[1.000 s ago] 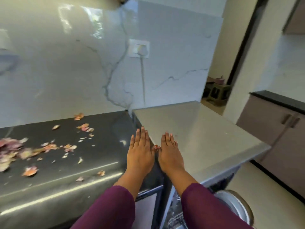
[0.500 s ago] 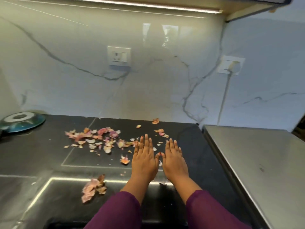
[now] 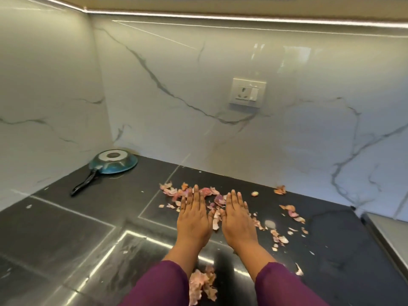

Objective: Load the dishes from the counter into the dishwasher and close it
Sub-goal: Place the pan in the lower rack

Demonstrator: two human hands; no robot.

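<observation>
Now, left hand (image 3: 194, 221): your palm faces down, fingers straight and held together, holding nothing. It lies over the counter (image 3: 66, 235); whether it touches cannot be told.
Right hand (image 3: 238, 224): same pose, palm down, fingers straight and together, holding nothing. It is just beside your left hand, with the thumbs near each other but apart.
Sleeves (image 3: 159, 286): purple, coming in from the bottom edge.
Pan (image 3: 114, 162): the dish in view. It is teal and lies upside down in the far left corner of the counter, well apart from both your hands.
Handle (image 3: 84, 183): black, pointing from the pan toward the near left.
Counter: black and glossy, with thin pale seams.
Peels (image 3: 170, 192): pink and orange scraps scattered around your fingertips, some between your hands, more trailing to the right.
Clump (image 3: 201, 283): a bigger heap of peels between your forearms.
Wall (image 3: 176, 74): white marble with grey veins, behind and to the left.
Socket (image 3: 247, 92): on the wall, above and right of your hands.
Light strip (image 3: 242, 18): runs along the top of the wall.
Grey top (image 3: 395, 235): at the right edge, adjoining the counter.
</observation>
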